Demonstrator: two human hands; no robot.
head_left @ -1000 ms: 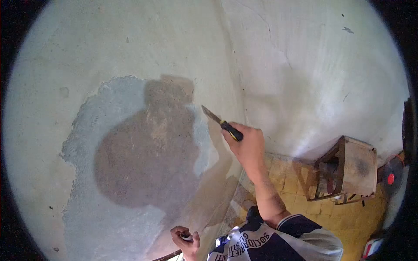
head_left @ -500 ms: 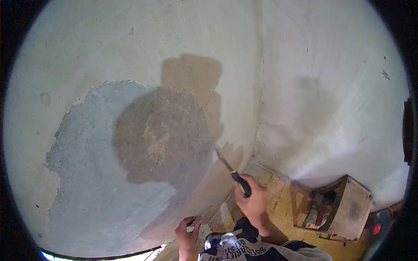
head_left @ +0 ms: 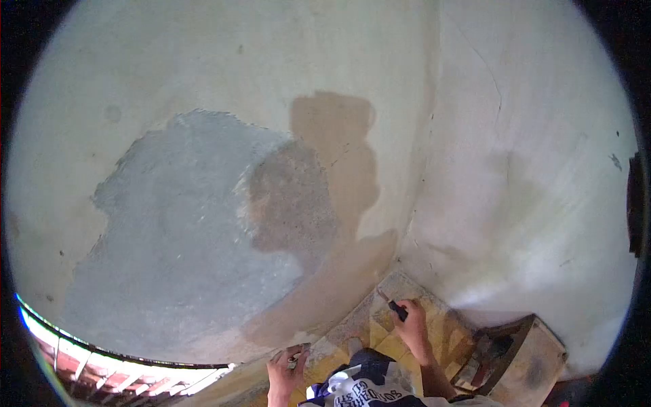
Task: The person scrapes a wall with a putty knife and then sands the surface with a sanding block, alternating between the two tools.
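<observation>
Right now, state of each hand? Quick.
Left hand: fingers curled; can't tell whether it's holding anything.
Right hand: closed around the handle of a dark-handled bladed tool.

Two walls (head_left: 352, 47) (head_left: 542, 102) and one patch (head_left: 176, 203) are counted — below right of the patch, two hands (head_left: 286, 373) (head_left: 412, 325), one scraper (head_left: 397, 309), one box (head_left: 532, 366).
</observation>
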